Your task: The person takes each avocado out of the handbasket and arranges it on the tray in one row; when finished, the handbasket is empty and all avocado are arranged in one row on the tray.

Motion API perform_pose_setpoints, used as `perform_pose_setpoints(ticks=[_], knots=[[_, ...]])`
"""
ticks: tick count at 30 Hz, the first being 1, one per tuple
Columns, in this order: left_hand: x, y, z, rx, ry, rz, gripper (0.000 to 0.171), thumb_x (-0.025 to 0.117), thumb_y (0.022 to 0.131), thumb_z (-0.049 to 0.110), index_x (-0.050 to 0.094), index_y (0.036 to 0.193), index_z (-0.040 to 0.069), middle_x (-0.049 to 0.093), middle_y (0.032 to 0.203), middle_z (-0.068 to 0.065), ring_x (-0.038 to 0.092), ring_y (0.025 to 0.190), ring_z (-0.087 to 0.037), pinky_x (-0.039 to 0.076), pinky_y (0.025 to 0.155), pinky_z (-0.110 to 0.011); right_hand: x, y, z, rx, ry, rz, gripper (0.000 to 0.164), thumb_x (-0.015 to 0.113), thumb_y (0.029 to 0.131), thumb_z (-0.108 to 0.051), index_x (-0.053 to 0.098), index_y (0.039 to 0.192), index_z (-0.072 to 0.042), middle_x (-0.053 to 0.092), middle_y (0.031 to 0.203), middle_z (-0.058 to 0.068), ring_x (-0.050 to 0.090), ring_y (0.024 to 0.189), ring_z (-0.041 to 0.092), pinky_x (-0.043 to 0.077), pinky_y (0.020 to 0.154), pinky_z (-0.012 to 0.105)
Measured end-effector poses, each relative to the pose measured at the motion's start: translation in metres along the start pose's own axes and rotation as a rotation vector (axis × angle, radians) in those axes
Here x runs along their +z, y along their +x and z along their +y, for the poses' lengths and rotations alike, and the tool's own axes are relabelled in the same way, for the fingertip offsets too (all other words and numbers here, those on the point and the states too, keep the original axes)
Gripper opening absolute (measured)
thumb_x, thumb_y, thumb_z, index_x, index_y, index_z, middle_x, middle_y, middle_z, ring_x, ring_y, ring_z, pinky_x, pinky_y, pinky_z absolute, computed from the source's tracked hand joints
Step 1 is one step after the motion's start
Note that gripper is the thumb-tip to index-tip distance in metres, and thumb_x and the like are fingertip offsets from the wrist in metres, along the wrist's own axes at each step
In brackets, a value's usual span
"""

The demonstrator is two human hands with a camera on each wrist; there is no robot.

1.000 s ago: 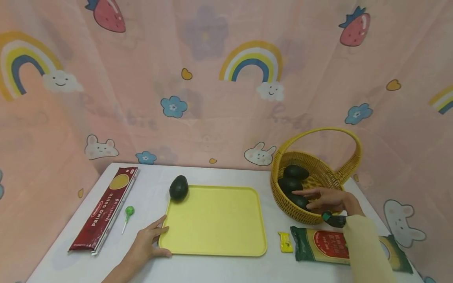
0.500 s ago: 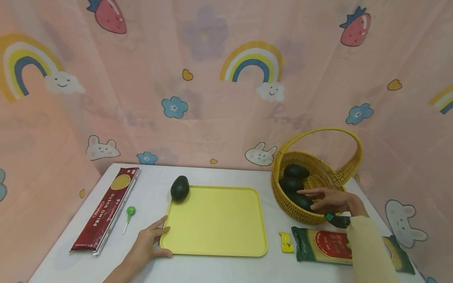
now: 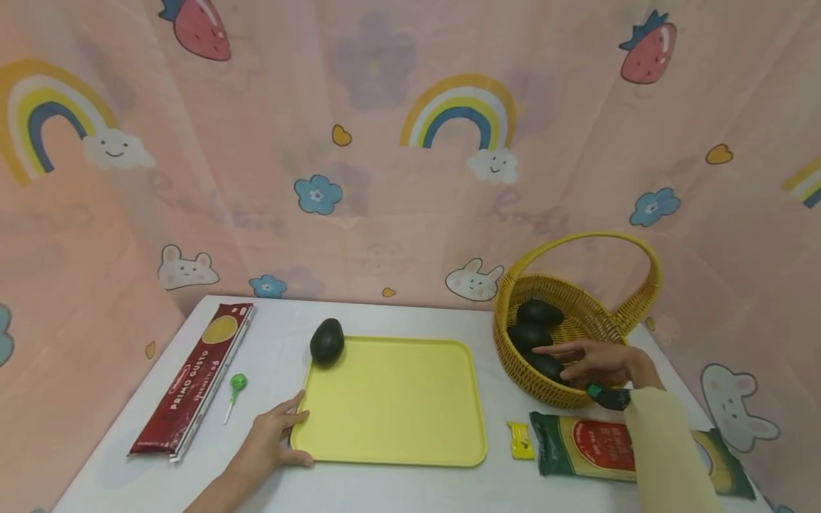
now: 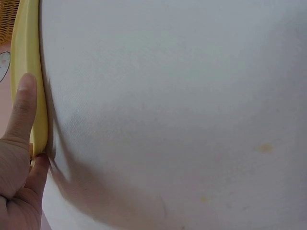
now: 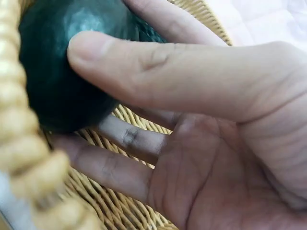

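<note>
My left hand (image 3: 264,442) grips the near-left corner of a yellow tray (image 3: 391,399), thumb along the front edge and fingers at the left edge. In the left wrist view the thumb (image 4: 25,103) lies against the tray's rim (image 4: 31,57). My right hand (image 3: 599,362) reaches into a yellow wicker basket (image 3: 513,374) and holds the nearest dark green avocado (image 3: 545,365). From the right wrist, the thumb presses this avocado (image 5: 57,72) while other fingers lie around and under it. Two more avocados (image 3: 529,335) lie behind it. Another avocado (image 3: 327,342) rests at the tray's far-left corner.
A red spaghetti pack (image 3: 192,381) and a green lollipop (image 3: 237,385) lie left of the tray. To the right are a small yellow wrapped candy (image 3: 521,440) and a green-ended noodle pack (image 3: 593,445), partly under my right sleeve. The basket's handle (image 3: 593,239) arches up behind the hand.
The right hand shifts only slightly at the nearest avocado within the basket. My left hand stays at the tray corner, and the tray keeps its place.
</note>
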State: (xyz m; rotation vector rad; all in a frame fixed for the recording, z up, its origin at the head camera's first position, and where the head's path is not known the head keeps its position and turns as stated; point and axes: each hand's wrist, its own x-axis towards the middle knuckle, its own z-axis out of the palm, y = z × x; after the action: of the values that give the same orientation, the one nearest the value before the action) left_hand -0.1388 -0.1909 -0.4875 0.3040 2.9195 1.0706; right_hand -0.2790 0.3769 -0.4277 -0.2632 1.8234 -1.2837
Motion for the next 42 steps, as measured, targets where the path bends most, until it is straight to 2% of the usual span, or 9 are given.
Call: perform_pose_setpoints(ticks=[7,18,21,25,29,33,36,39,42], knots=[[0.000,0.000,0.001,-0.013,-0.009,-0.006,0.076,0.090,0.043,0.023,0.067,0.109,-0.008,0.050,0.137,-0.024,0.051,0.121,-0.041,0.050,0.095,-0.041,0.001,0.001,0.002,-0.031,0.016,-0.004,0.055,0.058,0.094,-0.003,0.042,0.146,-0.014,0.043,0.108,0.006,0.047,0.076,0.016,0.048,0.068,0.025],[-0.003,0.003,0.004,-0.004,0.023,-0.005,0.076,0.090,0.044,0.022,0.067,0.110,-0.008,0.050,0.137,-0.023,0.051,0.121,-0.041,0.046,0.098,-0.046,-0.003,-0.005,0.004,-0.087,0.016,-0.012,0.053,0.057,0.094,-0.002,0.046,0.144,-0.017,0.042,0.076,-0.003,0.045,0.063,0.010,0.046,0.060,0.020],[-0.003,0.002,0.004,0.004,0.047,-0.005,0.075,0.090,0.044,0.023,0.068,0.109,-0.007,0.051,0.137,-0.022,0.051,0.121,-0.041,0.046,0.098,-0.048,-0.003,-0.006,0.005,-0.087,0.010,-0.009,0.055,0.056,0.095,-0.001,0.040,0.146,-0.012,0.049,0.092,0.001,0.044,0.063,0.010,0.047,0.061,0.021],[-0.003,0.000,0.004,0.014,0.058,-0.015,0.074,0.091,0.045,0.023,0.068,0.108,-0.007,0.051,0.136,-0.023,0.051,0.120,-0.042,0.046,0.098,-0.048,0.001,-0.005,0.002,-0.061,-0.012,0.013,0.057,0.057,0.095,-0.002,0.036,0.147,-0.009,0.044,0.122,0.007,0.047,0.074,0.013,0.050,0.069,0.025],[-0.002,0.000,0.004,0.023,0.051,0.002,0.074,0.090,0.043,0.022,0.068,0.108,-0.006,0.052,0.135,-0.023,0.052,0.119,-0.042,0.046,0.098,-0.047,0.006,-0.001,-0.004,-0.026,-0.054,0.051,0.058,0.060,0.093,-0.008,0.038,0.147,-0.013,0.045,0.093,0.002,0.043,0.070,0.015,0.047,0.064,0.024],[-0.002,0.000,0.004,0.048,0.055,0.018,0.075,0.090,0.043,0.022,0.068,0.107,-0.007,0.052,0.134,-0.024,0.052,0.119,-0.043,0.046,0.097,-0.048,0.011,0.002,-0.007,-0.011,-0.048,0.086,0.060,0.065,0.090,-0.009,0.042,0.145,-0.016,0.048,0.085,-0.002,0.034,0.057,0.015,0.041,0.054,0.022],[-0.001,-0.002,0.004,0.045,0.054,0.020,0.075,0.090,0.042,0.022,0.068,0.107,-0.008,0.052,0.134,-0.024,0.052,0.118,-0.043,0.046,0.098,-0.048,0.012,0.003,-0.005,-0.023,-0.012,0.061,0.060,0.063,0.091,-0.005,0.040,0.146,-0.016,0.050,0.080,-0.005,0.035,0.056,0.014,0.042,0.055,0.022],[0.000,-0.002,0.004,0.029,0.046,0.019,0.074,0.091,0.042,0.020,0.068,0.106,-0.008,0.052,0.134,-0.024,0.052,0.119,-0.043,0.046,0.098,-0.047,0.010,0.003,-0.001,-0.037,-0.003,0.038,0.061,0.060,0.093,-0.004,0.036,0.148,-0.014,0.037,0.064,-0.006,0.038,0.055,0.012,0.043,0.055,0.021],[-0.001,-0.002,0.004,0.029,0.053,0.013,0.074,0.091,0.042,0.021,0.068,0.107,-0.008,0.052,0.134,-0.023,0.052,0.119,-0.042,0.046,0.097,-0.046,0.006,0.002,0.003,-0.047,-0.027,0.039,0.063,0.060,0.093,-0.005,0.032,0.149,-0.011,0.040,0.065,-0.005,0.041,0.053,0.009,0.043,0.053,0.020]])
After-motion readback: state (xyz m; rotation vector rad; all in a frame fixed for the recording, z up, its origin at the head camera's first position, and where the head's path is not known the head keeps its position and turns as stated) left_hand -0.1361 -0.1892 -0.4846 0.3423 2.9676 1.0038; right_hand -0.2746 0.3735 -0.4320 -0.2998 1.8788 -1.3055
